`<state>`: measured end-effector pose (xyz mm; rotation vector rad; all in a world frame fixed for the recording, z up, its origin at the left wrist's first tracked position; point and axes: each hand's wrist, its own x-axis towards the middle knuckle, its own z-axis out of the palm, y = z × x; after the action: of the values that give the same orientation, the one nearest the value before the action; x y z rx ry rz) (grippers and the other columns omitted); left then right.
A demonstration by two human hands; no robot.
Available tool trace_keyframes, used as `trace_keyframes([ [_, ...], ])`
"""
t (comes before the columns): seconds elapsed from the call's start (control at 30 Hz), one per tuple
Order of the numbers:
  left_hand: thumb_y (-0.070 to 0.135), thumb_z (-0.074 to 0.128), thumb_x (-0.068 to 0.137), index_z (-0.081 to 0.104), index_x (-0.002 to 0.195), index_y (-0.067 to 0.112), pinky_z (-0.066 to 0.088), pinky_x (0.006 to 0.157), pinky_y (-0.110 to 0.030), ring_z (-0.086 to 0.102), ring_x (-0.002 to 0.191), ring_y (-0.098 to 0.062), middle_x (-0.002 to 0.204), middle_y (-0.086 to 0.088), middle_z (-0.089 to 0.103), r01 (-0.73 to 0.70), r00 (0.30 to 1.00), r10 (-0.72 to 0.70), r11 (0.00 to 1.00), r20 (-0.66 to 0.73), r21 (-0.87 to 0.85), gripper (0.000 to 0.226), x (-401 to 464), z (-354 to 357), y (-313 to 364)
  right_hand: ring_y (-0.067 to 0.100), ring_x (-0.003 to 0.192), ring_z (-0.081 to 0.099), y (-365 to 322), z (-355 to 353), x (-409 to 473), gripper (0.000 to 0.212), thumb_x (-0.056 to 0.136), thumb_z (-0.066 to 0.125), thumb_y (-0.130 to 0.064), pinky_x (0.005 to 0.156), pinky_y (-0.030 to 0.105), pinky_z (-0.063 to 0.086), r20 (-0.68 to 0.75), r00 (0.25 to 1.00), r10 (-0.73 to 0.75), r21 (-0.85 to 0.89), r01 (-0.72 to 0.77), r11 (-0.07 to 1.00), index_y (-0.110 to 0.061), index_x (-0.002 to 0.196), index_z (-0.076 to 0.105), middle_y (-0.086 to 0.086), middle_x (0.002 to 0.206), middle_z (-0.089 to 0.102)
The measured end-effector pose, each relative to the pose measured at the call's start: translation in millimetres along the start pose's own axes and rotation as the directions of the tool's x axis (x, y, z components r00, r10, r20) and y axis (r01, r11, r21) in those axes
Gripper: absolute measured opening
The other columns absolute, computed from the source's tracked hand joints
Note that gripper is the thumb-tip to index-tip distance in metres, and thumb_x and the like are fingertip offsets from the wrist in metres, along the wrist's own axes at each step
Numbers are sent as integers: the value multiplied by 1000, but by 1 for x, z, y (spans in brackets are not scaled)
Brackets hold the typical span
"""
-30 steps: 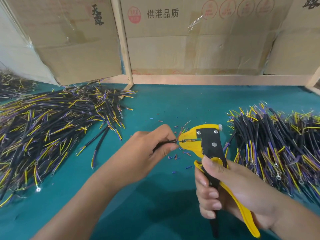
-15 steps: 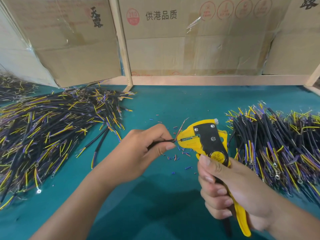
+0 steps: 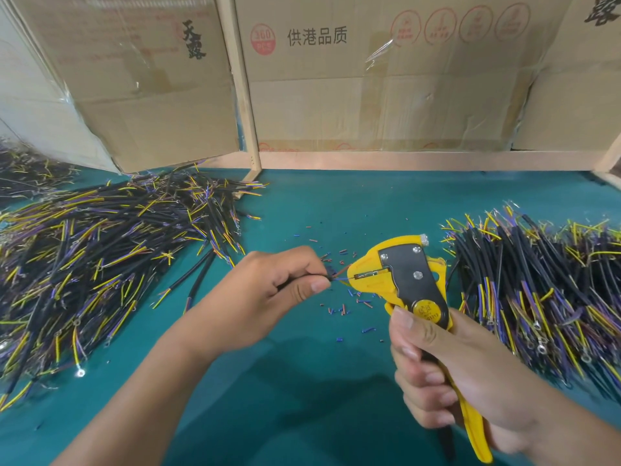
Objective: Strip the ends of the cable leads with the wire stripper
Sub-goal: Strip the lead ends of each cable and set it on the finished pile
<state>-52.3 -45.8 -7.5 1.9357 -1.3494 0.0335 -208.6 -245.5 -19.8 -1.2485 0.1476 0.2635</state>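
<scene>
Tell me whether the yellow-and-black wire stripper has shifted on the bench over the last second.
Barely. The yellow-and-black wire stripper sits about where it was against the right-hand cable pile; its nose now tilts slightly more upward.

cable [image 3: 331,276] body concealed inside the left hand [image 3: 268,294]; lead tips at the wire stripper [image 3: 400,280] mouth too small to tell if stripped; stripper handles largely covered by the right hand [image 3: 450,375]; left cable pile [image 3: 84,264] cut off at frame's left edge

Wire stripper [image 3: 405,280] between 2 cable piles [image 3: 100,264]
</scene>
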Motion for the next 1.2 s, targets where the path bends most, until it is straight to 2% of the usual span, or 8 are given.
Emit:
trace_keyframes([
  [0.13,33,56,98,57,84,18,23,49,-12,26,52,-6,60,3,42,-5,1000,5,1000,-12,-8,21,0,-2,-1,16,42,23,0,-3,0,55,75,78,-54,44,23,29,6,1000,-5,5,5,1000,-11,66,44,4,57,26],
  [0.5,38,52,101,54,84,21,25,49,-20,29,53,-14,60,0,39,-46,999,45,998,16,50,25,-2,-2,-6,13,42,24,-9,-10,-1,49,75,76,-53,43,21,29,67,997,43,-15,-42,999,-13,67,49,1,56,28],
  [0.57,35,54,101,54,83,18,28,50,-19,32,54,-12,62,2,40,-16,999,19,997,-44,73,25,-5,-15,-16,11,39,25,-16,-21,-1,49,69,84,-50,40,20,30,59,998,-2,73,-2,997,-14,65,50,-1,54,28],
  [0.67,30,55,98,54,80,12,32,51,-27,33,55,-11,62,-5,42,95,967,-88,995,-241,18,26,-11,-38,-35,8,36,28,-34,-48,-2,54,65,91,-50,34,23,32,-63,984,-169,203,178,963,-18,64,47,-6,53,29],
  [0.73,31,55,98,54,80,13,28,50,-24,29,55,-9,60,-5,40,92,976,-82,995,-202,41,25,-9,-34,-33,11,41,33,-33,-66,7,47,79,82,-49,40,26,38,-76,970,-232,242,243,939,-17,68,50,-5,57,32],
  [0.83,30,55,98,53,80,19,25,50,-18,27,55,-7,60,-1,39,53,992,-41,994,-116,100,22,-4,-15,-26,22,56,47,-10,-83,29,34,92,71,-43,61,40,50,24,981,-193,318,176,932,-11,82,63,3,66,45],
  [1.0,34,55,100,54,82,22,28,50,-20,33,55,-13,62,0,43,16,994,-5,994,-111,106,21,-3,-11,-24,31,75,56,10,-88,45,33,106,49,-35,82,50,48,173,978,-120,342,54,938,-5,105,64,10,83,57],
  [1.2,39,54,99,56,84,22,31,50,-24,36,55,-14,62,1,48,6,991,10,993,-132,118,23,1,3,-17,32,75,52,4,-66,25,25,95,69,-26,81,48,50,195,978,-80,147,51,988,-3,100,62,15,84,52],
])
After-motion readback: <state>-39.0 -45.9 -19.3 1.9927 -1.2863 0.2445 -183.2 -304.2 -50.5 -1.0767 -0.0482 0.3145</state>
